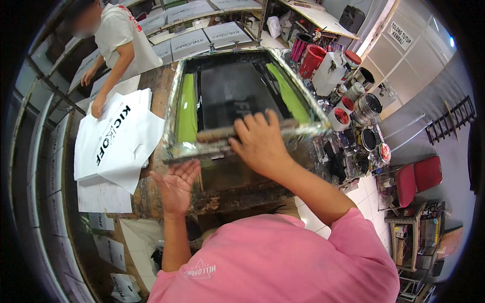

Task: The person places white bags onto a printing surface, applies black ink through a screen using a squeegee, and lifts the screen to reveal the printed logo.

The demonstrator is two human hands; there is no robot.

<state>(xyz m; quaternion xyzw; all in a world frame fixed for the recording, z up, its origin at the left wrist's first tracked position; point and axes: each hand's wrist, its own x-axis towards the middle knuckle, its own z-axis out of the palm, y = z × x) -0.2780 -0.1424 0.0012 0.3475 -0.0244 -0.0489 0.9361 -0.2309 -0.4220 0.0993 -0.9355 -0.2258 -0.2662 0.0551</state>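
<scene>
A screen-printing frame [172, 121] lies over the worn wooden table, its mesh dark in the middle with green strips along both sides. My right hand [261, 144] is closed over a long wooden squeegee [214, 135] along the frame's near side, fingers on top of the bar. Just below the frame's near left corner is my left hand [178, 186], palm turned up, fingers stretched out, holding nothing. Whether its fingertips touch the frame I cannot tell. Left of the frame sits a stack of white printed sheets [118, 131], the top ones askew.
At the far left another person [124, 45] in a white shirt has a hand on the sheets. Ink tubs and cans [343, 111] crowd the right side. Racks of printed sheets [187, 43] stand behind and left. A red chair [406, 184] is at right.
</scene>
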